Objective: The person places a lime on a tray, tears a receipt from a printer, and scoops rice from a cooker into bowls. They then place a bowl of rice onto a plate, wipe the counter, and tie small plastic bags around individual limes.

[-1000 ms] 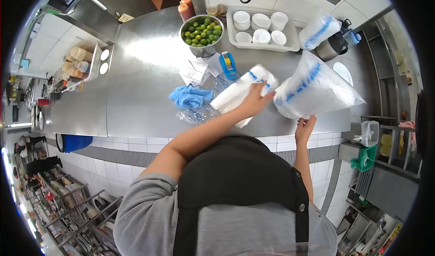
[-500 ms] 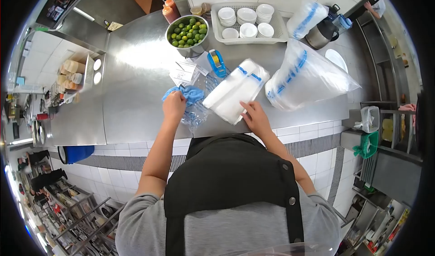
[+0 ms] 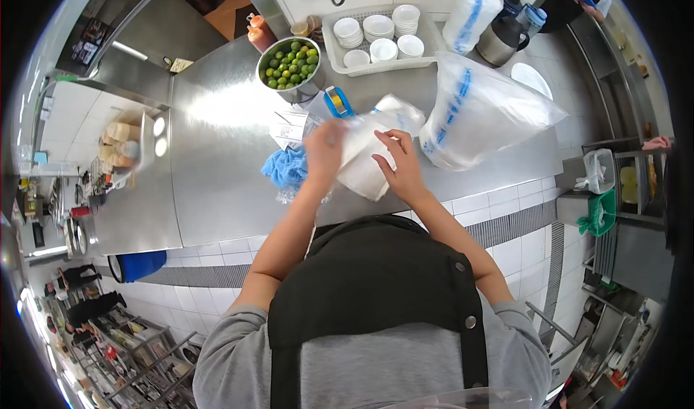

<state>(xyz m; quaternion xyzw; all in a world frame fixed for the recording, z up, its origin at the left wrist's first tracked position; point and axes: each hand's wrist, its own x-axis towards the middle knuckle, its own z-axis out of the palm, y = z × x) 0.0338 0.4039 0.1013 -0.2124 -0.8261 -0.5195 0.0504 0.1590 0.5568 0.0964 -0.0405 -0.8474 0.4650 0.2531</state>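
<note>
A stack of white plastic bags point(image 3: 365, 170) with blue print lies on the steel counter point(image 3: 217, 185). My right hand point(image 3: 401, 164) is over its right part, thumb and fingers apart, holding nothing. My left hand point(image 3: 324, 147) is smeared by motion at the stack's left edge, so its fingers cannot be made out. Just left of that hand sits a crumpled blue cloth point(image 3: 285, 167) on clear plastic. Behind are paper slips point(image 3: 288, 127) and a blue tape dispenser point(image 3: 337, 101). A large clear bag point(image 3: 470, 116) with blue print stands to the right.
A metal pot of green limes point(image 3: 290, 65), sauce bottles point(image 3: 259, 33) and a white basket of small bowls point(image 3: 383, 40) stand at the back. Right of them are a rolled plastic bag point(image 3: 470, 18) and a steel jug point(image 3: 500, 41). Other people appear at the far edges.
My left hand has let go of the blue cloth and moved right to the bag stack. My right hand has lifted slightly and spread its fingers. The camera view has shifted a little.
</note>
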